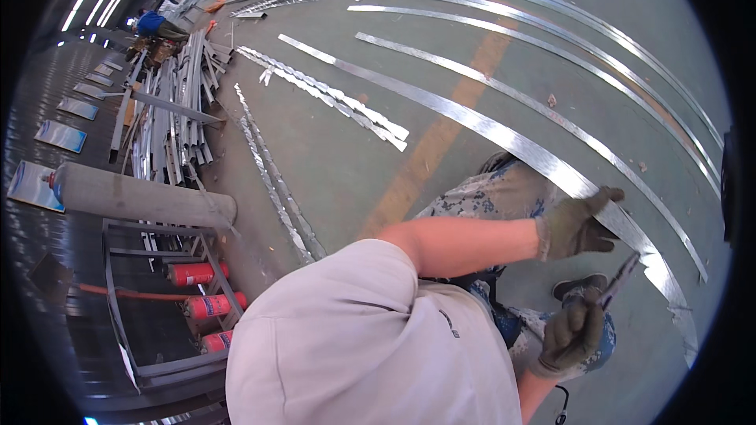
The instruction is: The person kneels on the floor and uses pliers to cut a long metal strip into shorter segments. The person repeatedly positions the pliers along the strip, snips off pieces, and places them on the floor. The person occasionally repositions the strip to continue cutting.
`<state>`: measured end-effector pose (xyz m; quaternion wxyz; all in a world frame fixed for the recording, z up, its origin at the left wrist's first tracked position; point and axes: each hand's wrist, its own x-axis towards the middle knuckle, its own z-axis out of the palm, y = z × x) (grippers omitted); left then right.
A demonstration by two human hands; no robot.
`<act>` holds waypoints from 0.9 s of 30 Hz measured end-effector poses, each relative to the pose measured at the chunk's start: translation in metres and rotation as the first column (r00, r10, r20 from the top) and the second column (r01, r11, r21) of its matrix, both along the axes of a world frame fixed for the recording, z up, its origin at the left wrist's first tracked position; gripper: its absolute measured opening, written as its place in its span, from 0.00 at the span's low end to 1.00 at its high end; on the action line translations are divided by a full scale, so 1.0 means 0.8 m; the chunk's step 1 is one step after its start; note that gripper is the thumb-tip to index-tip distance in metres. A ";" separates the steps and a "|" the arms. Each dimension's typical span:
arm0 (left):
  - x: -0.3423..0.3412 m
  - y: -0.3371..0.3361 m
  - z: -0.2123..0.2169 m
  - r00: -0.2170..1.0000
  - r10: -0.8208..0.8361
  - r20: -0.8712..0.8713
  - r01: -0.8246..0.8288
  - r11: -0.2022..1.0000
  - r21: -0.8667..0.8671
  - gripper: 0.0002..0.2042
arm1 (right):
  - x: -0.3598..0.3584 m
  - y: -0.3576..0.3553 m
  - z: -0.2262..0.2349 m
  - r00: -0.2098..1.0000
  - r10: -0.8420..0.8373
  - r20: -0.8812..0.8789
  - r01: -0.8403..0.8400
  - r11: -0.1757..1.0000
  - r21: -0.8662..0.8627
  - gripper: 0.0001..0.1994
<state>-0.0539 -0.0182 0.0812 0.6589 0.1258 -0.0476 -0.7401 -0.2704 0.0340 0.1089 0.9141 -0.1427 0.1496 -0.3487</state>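
Observation:
My left hand (579, 224), in an olive work glove, presses flat on a long shiny metal strip (504, 138) that lies across the green floor. My right hand (571, 334), also gloved, grips a slim dark-handled hand tool (620, 274) whose tip points at the strip's near end. I am crouched, with a camouflage-trousered knee (496, 193) and a dark shoe (579, 286) between my arms. The strip's far end (669, 283) curves away to the right.
Several more long metal strips (551, 47) lie in arcs on the floor, with twisted offcuts (331, 98) nearby. A pile of metal sections (173, 102) lies at the left. A grey cylinder (142, 197) rests on a frame holding red canisters (197, 273). A person in blue (151, 22) is far off.

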 end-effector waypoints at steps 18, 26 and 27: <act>-0.001 0.005 -0.012 0.989 -0.129 0.069 0.125 0.990 0.067 0.21 | -0.064 -0.007 -0.005 0.918 -0.180 -0.354 0.188 0.982 -0.014 0.20; -0.007 -0.016 -0.081 0.988 -0.071 0.135 0.077 0.996 -0.036 0.23 | -0.006 0.033 0.009 0.601 -0.301 -0.741 0.331 0.937 -0.112 0.23; -0.007 -0.019 -0.091 0.998 -0.065 0.007 0.066 0.993 -0.101 0.22 | -0.007 0.021 0.022 0.712 -0.149 -0.686 0.199 0.980 -0.006 0.24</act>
